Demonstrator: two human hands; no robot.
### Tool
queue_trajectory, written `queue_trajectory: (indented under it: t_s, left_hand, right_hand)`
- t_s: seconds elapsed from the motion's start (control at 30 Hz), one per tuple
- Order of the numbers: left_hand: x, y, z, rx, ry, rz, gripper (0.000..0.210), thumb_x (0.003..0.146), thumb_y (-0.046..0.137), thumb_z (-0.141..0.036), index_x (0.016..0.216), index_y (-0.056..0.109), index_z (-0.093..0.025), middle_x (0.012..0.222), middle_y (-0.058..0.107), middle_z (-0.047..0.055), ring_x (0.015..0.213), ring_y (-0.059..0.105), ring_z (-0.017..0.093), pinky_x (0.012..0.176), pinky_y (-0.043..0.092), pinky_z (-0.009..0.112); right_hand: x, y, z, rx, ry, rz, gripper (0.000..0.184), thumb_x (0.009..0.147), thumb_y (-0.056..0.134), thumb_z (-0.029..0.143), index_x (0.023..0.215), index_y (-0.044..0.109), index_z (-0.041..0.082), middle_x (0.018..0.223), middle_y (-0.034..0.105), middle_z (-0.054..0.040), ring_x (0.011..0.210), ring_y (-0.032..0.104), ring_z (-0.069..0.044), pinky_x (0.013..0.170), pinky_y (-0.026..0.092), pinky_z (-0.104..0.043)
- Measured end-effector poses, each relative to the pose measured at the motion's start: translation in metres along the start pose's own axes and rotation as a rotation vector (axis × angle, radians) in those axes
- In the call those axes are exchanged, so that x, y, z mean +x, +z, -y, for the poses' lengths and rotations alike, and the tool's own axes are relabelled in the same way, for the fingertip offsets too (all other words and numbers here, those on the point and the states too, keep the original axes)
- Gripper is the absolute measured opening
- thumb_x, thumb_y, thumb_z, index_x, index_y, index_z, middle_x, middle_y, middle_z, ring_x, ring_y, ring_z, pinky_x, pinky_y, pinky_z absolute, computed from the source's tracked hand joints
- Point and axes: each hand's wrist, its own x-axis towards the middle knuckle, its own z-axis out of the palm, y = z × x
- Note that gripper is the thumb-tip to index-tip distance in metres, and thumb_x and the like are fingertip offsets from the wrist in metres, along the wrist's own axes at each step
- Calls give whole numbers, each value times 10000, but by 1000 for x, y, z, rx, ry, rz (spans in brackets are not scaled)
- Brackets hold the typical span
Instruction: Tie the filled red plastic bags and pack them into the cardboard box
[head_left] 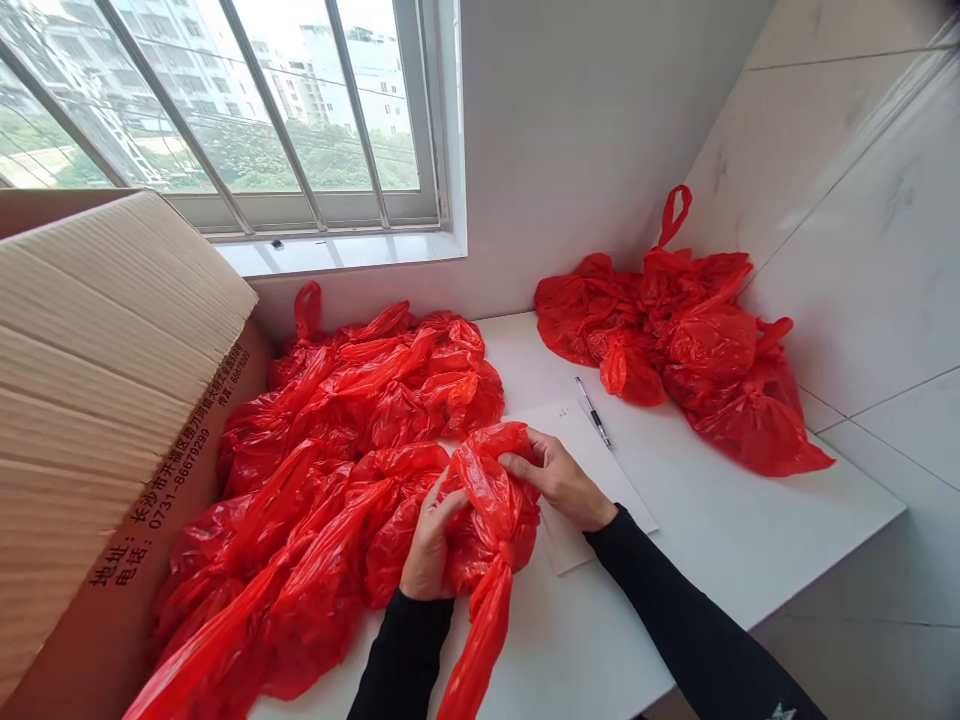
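Red, knotted, crinkled thin-plastic bag (495,485) was between our two hands, raised in front of us over the near part of the white, flat tabletop (720,540). Our left grip (427,545) was closed around its left side, thumb across the plastic, the other fingers mostly hidden. Our right grip (559,480) was clamped on its upper right, thumb and fingers pinching the folds. Below the knot, a twisted tail of plastic hung toward us.

Just to the left we had a broad heap of shiny red plastic bags (375,385), spread beside an open brown corrugated cardboard box (112,330) with dark printed lettering. Beyond our right hand lay a white, flat sheet of paper (592,455), and near its far edge a slim black-and-clear pen (594,412). Farther right, against the wall, we saw a second pile of red plastic bags (697,340), one handle loop sticking up.
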Motion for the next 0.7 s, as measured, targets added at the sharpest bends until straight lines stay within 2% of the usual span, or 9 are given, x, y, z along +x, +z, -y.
queue_trajectory:
  t_s: [0.17, 0.3, 0.43, 0.5, 0.6, 0.7]
  left_hand:
    - [1, 0, 3, 5, 0, -26, 421, 663, 838, -256, 1073, 755, -208, 887, 779, 26, 885, 735, 266, 764, 586, 310]
    - [1, -1, 4, -8, -13, -52, 289, 619, 871, -244, 885, 764, -213, 759, 759, 4, 902, 736, 272, 778, 593, 310]
    - [0, -5, -2, -51, -53, -90, 201, 691, 805, -314, 837, 750, -188, 842, 776, 45, 936, 737, 284, 799, 604, 346]
    - [0, -9, -6, -79, -54, -103, 208, 692, 762, -334, 823, 746, -173, 883, 780, 75, 968, 731, 307, 810, 610, 378]
    - [0, -14, -12, -116, -43, -115, 189, 645, 727, -304, 776, 735, -169, 917, 782, 88, 998, 723, 325, 839, 612, 410]
    - [0, -16, -10, -111, -39, -114, 135, 624, 734, -223, 747, 728, -168, 918, 783, 74, 1022, 717, 321, 890, 601, 423]
  right_hand:
    - [-1, 0, 0, 20, -9, 9, 352, 944, 628, 484, 1179, 670, 225, 1087, 706, -42, 969, 648, -213, 895, 518, -354]
    - [-1, 1, 3, -2, -57, -10, 321, 941, 644, 472, 1133, 692, 219, 1057, 703, -39, 972, 634, -209, 893, 504, -342]
    - [-1, -4, 3, 26, -33, -25, 363, 975, 573, 512, 1213, 651, 248, 1059, 680, -24, 966, 618, -192, 902, 492, -332]
    - [-1, -8, 2, 6, 15, 18, 401, 983, 542, 539, 1251, 629, 254, 1048, 666, -24, 954, 608, -188, 890, 491, -332]
    - [0, -10, -1, -41, 54, 108, 399, 907, 662, 542, 1144, 682, 222, 1001, 664, -31, 917, 604, -197, 848, 495, -332]
    - [2, -10, -3, -41, 26, 96, 354, 828, 765, 513, 986, 702, 203, 907, 650, -19, 841, 593, -189, 794, 489, -318]
